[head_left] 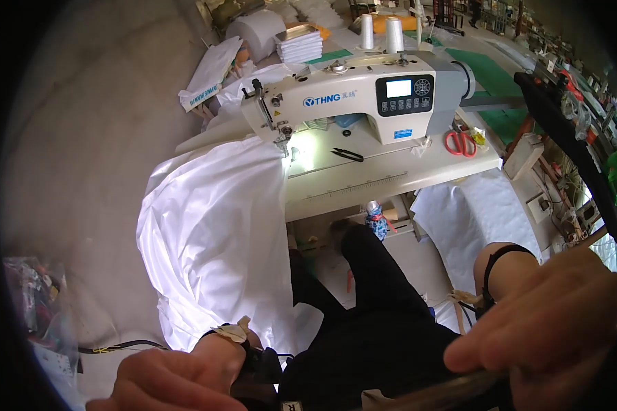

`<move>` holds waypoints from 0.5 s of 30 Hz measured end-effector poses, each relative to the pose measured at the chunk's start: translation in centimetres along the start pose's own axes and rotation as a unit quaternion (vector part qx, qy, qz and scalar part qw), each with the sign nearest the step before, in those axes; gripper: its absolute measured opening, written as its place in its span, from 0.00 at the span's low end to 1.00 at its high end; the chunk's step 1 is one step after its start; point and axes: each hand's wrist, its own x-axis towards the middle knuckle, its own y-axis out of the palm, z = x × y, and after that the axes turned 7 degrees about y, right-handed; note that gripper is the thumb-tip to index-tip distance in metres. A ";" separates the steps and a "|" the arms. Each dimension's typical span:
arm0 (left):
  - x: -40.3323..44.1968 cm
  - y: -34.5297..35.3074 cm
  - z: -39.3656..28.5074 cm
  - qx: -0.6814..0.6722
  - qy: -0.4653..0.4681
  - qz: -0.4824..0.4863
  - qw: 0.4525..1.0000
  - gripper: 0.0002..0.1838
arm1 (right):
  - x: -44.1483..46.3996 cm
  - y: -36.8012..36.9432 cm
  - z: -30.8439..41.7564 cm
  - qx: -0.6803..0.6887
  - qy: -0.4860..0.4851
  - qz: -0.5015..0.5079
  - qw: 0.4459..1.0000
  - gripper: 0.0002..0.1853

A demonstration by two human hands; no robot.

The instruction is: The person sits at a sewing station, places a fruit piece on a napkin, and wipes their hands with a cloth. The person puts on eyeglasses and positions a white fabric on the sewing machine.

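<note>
My left hand is raised close to the camera at the bottom left, its fingers curled in; whatever it may hold is hidden. My right hand, large at the lower right, also has its fingers bent together, and I cannot make out what is in them. A blurred brownish strip runs along the bottom edge near it. White glossy fabric hangs over the left end of the sewing machine, reaching up to the lit needle area. Both hands are apart from the machine.
On the machine bed lie black thread snips and red-handled scissors. Thread cones stand behind, near a stack of white pieces. More white material hangs at the right. A clear bag sits at the left.
</note>
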 end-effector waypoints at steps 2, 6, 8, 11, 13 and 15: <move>-0.2 -0.2 0.1 0.016 0.032 0.007 0.999 0.18 | 0.4 0.5 -0.1 0.031 -0.040 -0.030 0.998 0.17; 1.1 -2.1 -0.5 -0.100 0.073 0.085 0.989 0.20 | 0.3 1.2 -0.2 0.066 -0.126 -0.081 0.987 0.15; 1.3 -2.3 -0.3 -0.031 0.096 0.083 0.991 0.20 | 0.2 1.5 -0.1 0.077 -0.159 -0.101 0.979 0.13; 1.5 -2.2 0.2 0.064 0.120 0.080 0.987 0.20 | 0.2 1.6 -0.2 0.083 -0.187 -0.130 0.970 0.12; 1.9 -3.1 0.1 0.169 0.118 0.158 0.966 0.17 | 0.2 1.8 -0.3 0.083 -0.206 -0.141 0.965 0.11; 1.9 -4.1 -0.9 0.179 0.076 0.221 0.955 0.15 | 0.4 2.0 -0.6 0.084 -0.222 -0.149 0.960 0.10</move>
